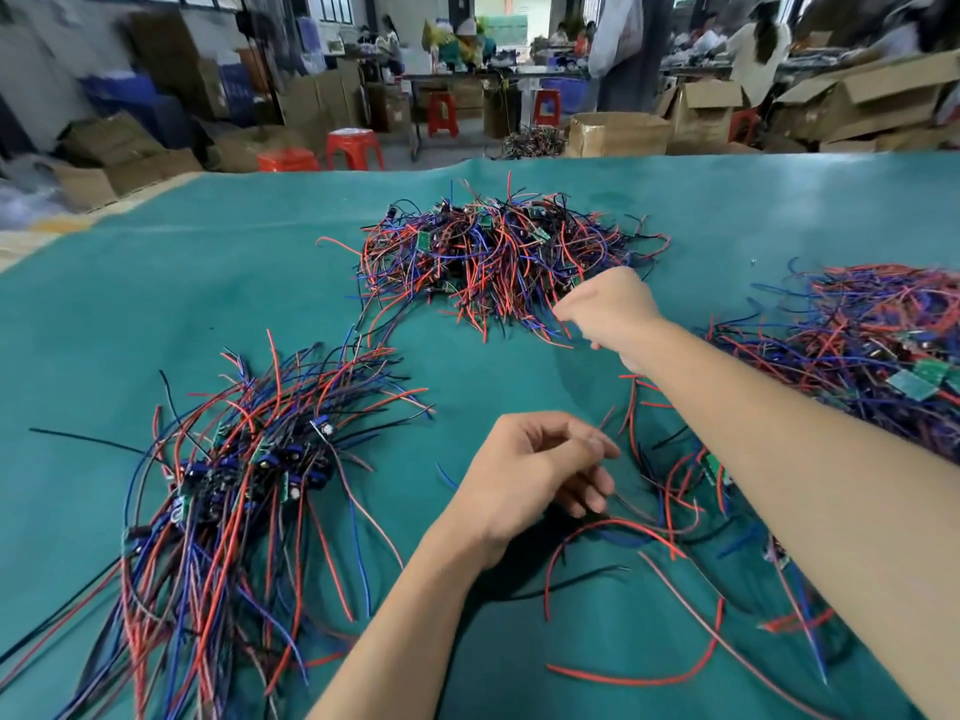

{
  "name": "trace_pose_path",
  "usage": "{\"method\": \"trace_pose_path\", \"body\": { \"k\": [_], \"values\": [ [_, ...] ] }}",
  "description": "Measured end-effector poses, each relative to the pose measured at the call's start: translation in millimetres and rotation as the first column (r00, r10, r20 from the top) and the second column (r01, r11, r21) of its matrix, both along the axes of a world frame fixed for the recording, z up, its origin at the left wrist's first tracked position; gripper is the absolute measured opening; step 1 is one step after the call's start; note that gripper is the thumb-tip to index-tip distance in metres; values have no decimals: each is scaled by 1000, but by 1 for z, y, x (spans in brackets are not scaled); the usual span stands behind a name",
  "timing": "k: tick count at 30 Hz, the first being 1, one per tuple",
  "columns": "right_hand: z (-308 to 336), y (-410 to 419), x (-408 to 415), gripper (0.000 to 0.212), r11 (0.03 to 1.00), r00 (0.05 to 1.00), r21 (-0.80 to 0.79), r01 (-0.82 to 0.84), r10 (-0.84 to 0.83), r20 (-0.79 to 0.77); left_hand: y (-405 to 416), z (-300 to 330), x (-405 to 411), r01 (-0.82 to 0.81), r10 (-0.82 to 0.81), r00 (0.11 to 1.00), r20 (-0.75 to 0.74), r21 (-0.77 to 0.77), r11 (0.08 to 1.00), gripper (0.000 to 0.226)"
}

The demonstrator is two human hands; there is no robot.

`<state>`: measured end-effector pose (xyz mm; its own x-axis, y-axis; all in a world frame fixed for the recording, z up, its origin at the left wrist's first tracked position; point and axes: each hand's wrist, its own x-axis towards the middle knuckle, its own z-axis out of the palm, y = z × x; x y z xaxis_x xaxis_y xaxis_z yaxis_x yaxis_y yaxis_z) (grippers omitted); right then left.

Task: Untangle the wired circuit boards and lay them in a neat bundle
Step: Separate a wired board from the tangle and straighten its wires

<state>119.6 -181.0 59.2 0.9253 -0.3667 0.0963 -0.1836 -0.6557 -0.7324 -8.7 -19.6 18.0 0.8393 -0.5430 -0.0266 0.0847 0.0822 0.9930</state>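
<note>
Currently, the right hand (610,309) is reaching out to the near right edge of the far tangle (498,257), the heap of wired circuit boards lying at the far centre of the green mat (218,283). Its fingers are curling inward against the red and blue leads there; whether they are pinching a lead cannot be told from this view. The left hand (524,480) is hovering near the centre, fingers loosely bent, thumb and fingertips close to a thin wire, with contact not clearly visible.

The sorted bundle (234,491) is lying to the near left, its long axis running near-to-far with boards gathered mid-length and leads fanning at both ends. A second heap (878,345) is lying to the right, and loose wires (639,532) are lying under the right forearm.

The coming move is judged to turn on this: the tangle lies beyond both hands, nearer the right, while the bundle lies nearer the left.
</note>
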Motion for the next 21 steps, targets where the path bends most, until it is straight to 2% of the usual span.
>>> {"method": "trace_pose_path", "body": {
  "k": [4,7,10,13,15,18,21],
  "values": [
    [8,-3,-45,26,965,989,263,-5,-34,143,-2,-1,2,-133,128,989,-68,-75,988,11],
    [9,4,-92,22,931,981,355,-83,13,194,-3,-1,6,-227,199,965,-173,-162,960,18],
    [4,16,-141,22,889,956,373,-264,190,224,-4,-1,9,-241,183,953,-241,-238,941,25],
    [-5,28,-170,16,824,906,380,-421,361,221,-3,-2,10,-250,215,957,-196,-175,952,28],
    [-13,30,-176,16,804,892,387,-451,400,210,-2,-5,10,-230,217,969,-119,-106,967,32],
    [-20,28,-174,18,840,895,312,-444,401,196,1,-4,6,-97,99,995,12,-87,991,35],
    [-21,24,-174,19,873,898,227,-432,390,206,0,-5,4,-93,96,995,32,-99,991,27]
  ]
}}
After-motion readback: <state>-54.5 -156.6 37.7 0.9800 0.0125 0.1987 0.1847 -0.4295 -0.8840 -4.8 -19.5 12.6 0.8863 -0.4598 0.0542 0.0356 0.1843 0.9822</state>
